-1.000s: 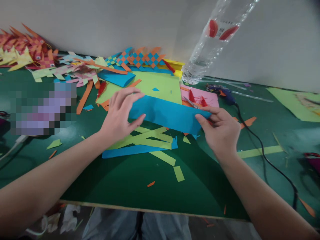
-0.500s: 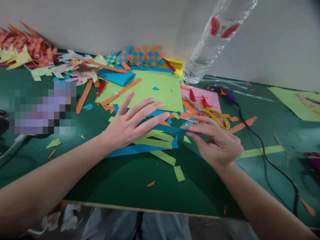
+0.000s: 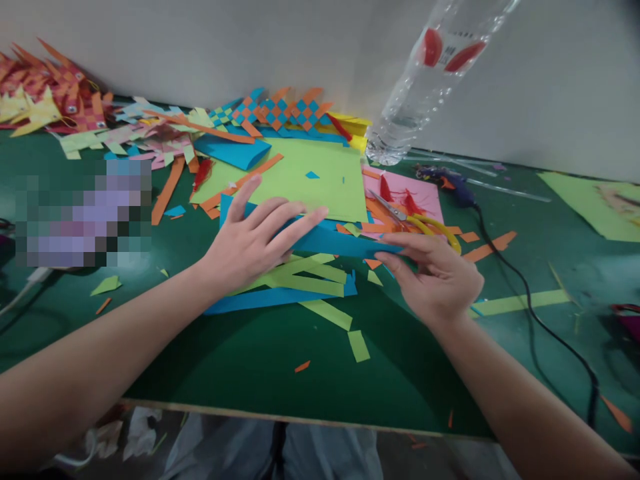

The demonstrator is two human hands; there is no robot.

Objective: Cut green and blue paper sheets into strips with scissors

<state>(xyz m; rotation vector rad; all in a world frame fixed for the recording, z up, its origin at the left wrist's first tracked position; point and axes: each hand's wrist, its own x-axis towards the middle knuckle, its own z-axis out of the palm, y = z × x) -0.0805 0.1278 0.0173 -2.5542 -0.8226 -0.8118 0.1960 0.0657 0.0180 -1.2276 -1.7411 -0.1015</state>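
One blue paper sheet (image 3: 345, 241) is pressed flat under the spread fingers of the left hand (image 3: 250, 243); its right end is pinched by the right hand (image 3: 435, 277). Behind the sheet lie one green sheet (image 3: 310, 180) and one pair of scissors (image 3: 420, 223).

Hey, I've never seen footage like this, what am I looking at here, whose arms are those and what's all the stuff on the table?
This is one picture from a camera worn on a person's head, looking forward and down, so the two bare arms are the wearer's own. The left hand lies flat with spread fingers on a blue paper sheet, while the right hand pinches that sheet's right end. They work on a green table strewn with lime paper strips, a lime sheet, yellow-handled scissors, a clear plastic bottle, a glue gun with its black cord, and woven paper pieces by the wall.
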